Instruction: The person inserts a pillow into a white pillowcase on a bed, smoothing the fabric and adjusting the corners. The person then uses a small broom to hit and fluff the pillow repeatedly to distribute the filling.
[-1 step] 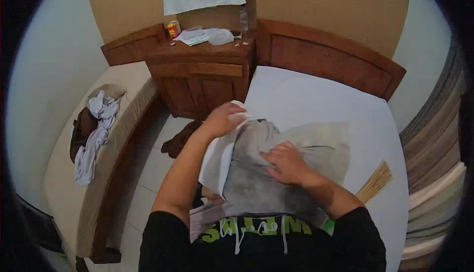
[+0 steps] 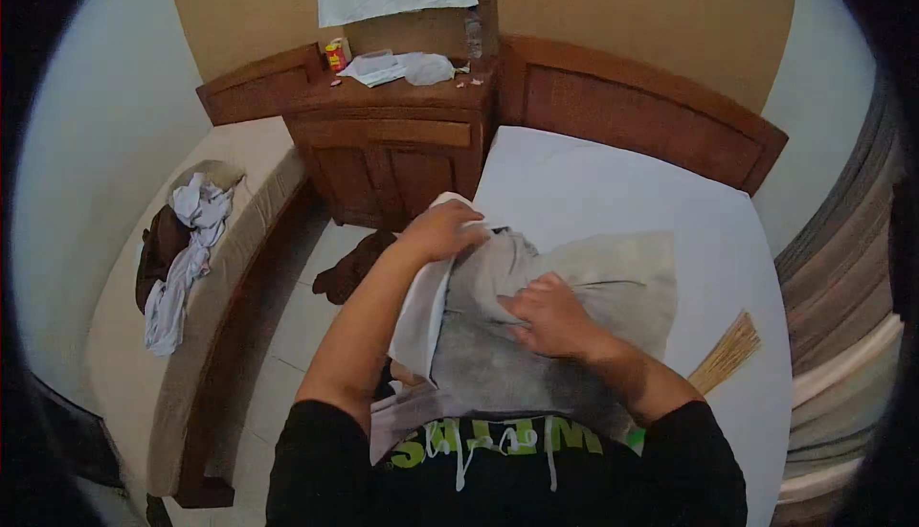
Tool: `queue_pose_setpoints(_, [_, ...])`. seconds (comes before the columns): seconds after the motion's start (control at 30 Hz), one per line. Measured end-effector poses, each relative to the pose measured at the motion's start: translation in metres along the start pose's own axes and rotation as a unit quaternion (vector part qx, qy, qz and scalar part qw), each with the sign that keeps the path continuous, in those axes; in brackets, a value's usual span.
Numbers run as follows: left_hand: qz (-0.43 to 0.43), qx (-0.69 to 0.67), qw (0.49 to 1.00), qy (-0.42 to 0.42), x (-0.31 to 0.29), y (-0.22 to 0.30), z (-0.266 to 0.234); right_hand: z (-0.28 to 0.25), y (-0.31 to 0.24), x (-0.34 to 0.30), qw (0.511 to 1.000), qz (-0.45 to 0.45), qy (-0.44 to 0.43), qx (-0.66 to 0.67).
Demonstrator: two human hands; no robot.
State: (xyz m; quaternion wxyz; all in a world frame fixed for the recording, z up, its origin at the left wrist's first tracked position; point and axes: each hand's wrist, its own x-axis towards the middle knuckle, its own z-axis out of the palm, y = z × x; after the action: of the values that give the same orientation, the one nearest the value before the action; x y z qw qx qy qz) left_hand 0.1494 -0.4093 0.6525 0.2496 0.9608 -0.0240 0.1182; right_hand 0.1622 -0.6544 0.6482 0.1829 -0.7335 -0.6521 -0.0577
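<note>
A grey, worn-looking cloth (image 2: 488, 350) with a paler cream part (image 2: 627, 269) lies spread across the near left side of the white-sheeted bed (image 2: 593, 178). Its kind is hard to make out. My left hand (image 2: 445, 230) grips the cloth's far left edge, where a white layer (image 2: 416, 326) folds over and hangs down the bed's side. Closed on the middle of the cloth, my right hand (image 2: 550, 316) pulls up creases around its fingers. The near end of the cloth reaches my black shirt.
A bundle of straw bristles (image 2: 726, 353) lies on the bed's right. At left, white and brown clothes (image 2: 191, 245) rest on another mattress (image 2: 115, 355). A brown cloth (image 2: 354, 267) is on the floor before the wooden cabinet (image 2: 383, 158). Curtains (image 2: 838, 316) hang at right.
My left hand has shifted slightly to the right, and the cloth's far left edge with it. My right hand stays almost where it was.
</note>
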Motion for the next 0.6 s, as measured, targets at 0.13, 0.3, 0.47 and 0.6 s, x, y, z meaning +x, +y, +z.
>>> queue_pose_setpoints(0.13, [-0.081, 0.252, 0.950, -0.165, 0.031, 0.006, 0.006, -0.001, -0.015, 0.005, 0.997, -0.064, -0.014, -0.031])
queue_pose_setpoints(0.3, [0.047, 0.177, 0.981, -0.057, 0.050, 0.031, 0.021, 0.012, -0.008, 0.014, 0.992, -0.123, 0.007, 0.002])
queue_pose_setpoints(0.47, [0.114, 0.016, 0.992, -0.054, 0.044, 0.099, 0.030, 0.034, 0.032, 0.006, 0.999, 0.000, -0.006, 0.048])
queue_pose_setpoints(0.6, [-0.046, 0.211, 0.975, -0.048, 0.037, 0.024, 0.052, 0.052, 0.069, -0.015, 0.980, 0.161, 0.114, 0.037])
